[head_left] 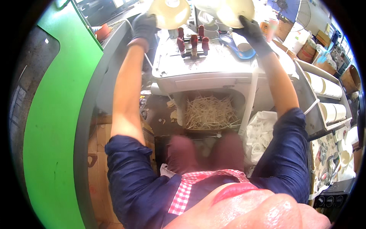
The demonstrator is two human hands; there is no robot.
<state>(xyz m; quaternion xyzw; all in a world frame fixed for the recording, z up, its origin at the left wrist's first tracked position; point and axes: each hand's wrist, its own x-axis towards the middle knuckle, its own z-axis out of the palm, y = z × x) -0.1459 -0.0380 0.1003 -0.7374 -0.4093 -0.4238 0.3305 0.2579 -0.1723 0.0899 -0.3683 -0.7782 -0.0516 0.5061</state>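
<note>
Cream rounded pieces [171,16] are gripped at outer edges by left hand [145,27] and right hand [253,34], probably for steadiness (red-topped fixture [194,41] nearer, between).

At the upper centre we see cream-yellow domes [170,17], dark grey gloves [144,27], deep red grips [194,40], a white worktop [167,65] and a blue scoop [245,54]. Bright green covers the panel [49,133] at left; towards the bottom we find navy sleeves [131,168], maroon trousers [181,154] and a red-and-white checked apron strap [180,196].

A white table [217,68] bears a red-pronged stand [194,41] and blue dish [247,54]
</note>
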